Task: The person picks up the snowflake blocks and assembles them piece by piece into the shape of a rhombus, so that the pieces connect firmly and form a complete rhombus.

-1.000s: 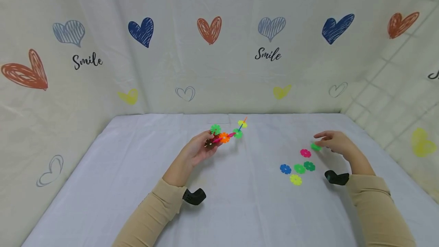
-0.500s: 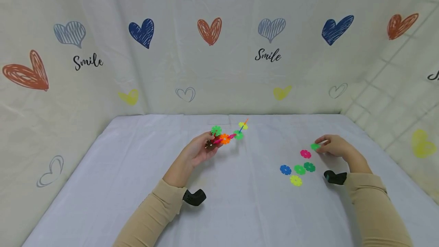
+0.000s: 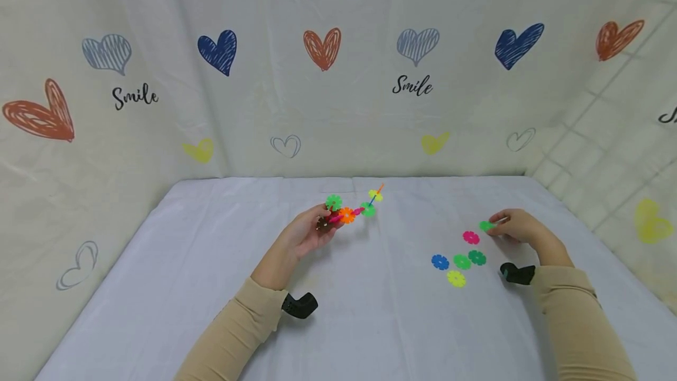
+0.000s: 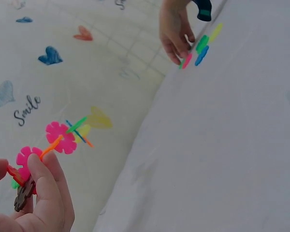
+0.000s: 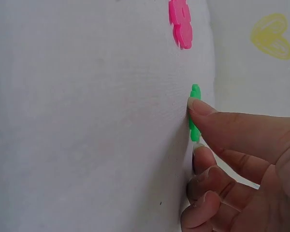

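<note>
My left hand (image 3: 304,234) grips the near end of a chain of interlocking flower discs (image 3: 347,215), held above the table. Brown, red, green, pink, orange and yellow discs show in it, and a blue one and an orange one stand edge-on at its far end. Seen from the left wrist, the thumb and fingers pinch the chain by its red and brown discs (image 4: 24,193). My right hand (image 3: 515,226) pinches a light green flower disc (image 5: 195,113) at the tablecloth; the thumb lies over it and part of the fingers' hold is hidden.
A pink disc (image 3: 471,237) lies just left of my right hand. Closer to me are a blue disc (image 3: 440,261), a light green disc (image 3: 462,261), a dark green disc (image 3: 477,257) and a yellow disc (image 3: 456,278). A heart-printed curtain (image 3: 349,104) hangs behind the table.
My right hand has lowered slightly and its fingers have closed on the light green disc. The left hand and its chain have barely moved.
</note>
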{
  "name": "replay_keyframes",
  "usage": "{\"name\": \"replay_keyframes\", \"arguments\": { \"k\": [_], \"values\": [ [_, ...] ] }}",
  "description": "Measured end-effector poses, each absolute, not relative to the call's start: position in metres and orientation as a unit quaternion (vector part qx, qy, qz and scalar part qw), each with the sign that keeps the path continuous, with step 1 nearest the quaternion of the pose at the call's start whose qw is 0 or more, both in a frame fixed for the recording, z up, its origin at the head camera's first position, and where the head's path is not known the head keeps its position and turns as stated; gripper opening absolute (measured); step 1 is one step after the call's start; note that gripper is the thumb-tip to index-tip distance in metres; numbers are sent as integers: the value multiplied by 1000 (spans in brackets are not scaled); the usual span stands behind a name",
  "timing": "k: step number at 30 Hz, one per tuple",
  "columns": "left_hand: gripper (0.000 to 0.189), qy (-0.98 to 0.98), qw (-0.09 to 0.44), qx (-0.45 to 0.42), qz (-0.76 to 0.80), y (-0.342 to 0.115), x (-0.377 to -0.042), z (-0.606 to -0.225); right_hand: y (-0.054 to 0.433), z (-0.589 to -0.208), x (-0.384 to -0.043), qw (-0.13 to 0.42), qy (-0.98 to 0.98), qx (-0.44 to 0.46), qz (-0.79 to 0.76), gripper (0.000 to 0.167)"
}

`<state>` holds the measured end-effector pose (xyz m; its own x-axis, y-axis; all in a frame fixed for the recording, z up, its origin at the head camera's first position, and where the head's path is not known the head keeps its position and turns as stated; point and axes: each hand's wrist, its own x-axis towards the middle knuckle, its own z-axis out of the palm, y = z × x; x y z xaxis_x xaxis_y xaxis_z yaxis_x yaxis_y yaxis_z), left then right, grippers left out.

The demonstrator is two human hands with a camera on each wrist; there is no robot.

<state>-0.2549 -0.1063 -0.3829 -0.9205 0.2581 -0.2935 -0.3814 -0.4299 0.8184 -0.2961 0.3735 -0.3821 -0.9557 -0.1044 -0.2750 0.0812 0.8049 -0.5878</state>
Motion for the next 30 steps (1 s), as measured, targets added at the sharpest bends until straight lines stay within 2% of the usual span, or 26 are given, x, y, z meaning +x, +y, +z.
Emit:
{"name": "replay_keyframes", "arguments": {
  "k": [8, 16, 19, 24, 30],
  "values": [
    [38, 499, 192, -66, 843, -106, -254, -382, 375, -386, -294, 137, 932, 2, -337, 42],
    [37, 495, 193, -68, 845, -106, -254, -382, 376, -391, -293, 113, 929, 5, -353, 38],
    [34, 498, 195, -60, 843, -106, -254, -384, 376, -391, -289, 75, 933, 0, -351, 40],
    [36, 508, 204, -42, 836, -106, -254, -385, 369, -382, -283, -9, 925, 15, -381, 52],
    [39, 503, 207, -41, 838, -106, -254, -385, 355, -367, -285, -23, 892, 20, -451, 55]
  ]
}}
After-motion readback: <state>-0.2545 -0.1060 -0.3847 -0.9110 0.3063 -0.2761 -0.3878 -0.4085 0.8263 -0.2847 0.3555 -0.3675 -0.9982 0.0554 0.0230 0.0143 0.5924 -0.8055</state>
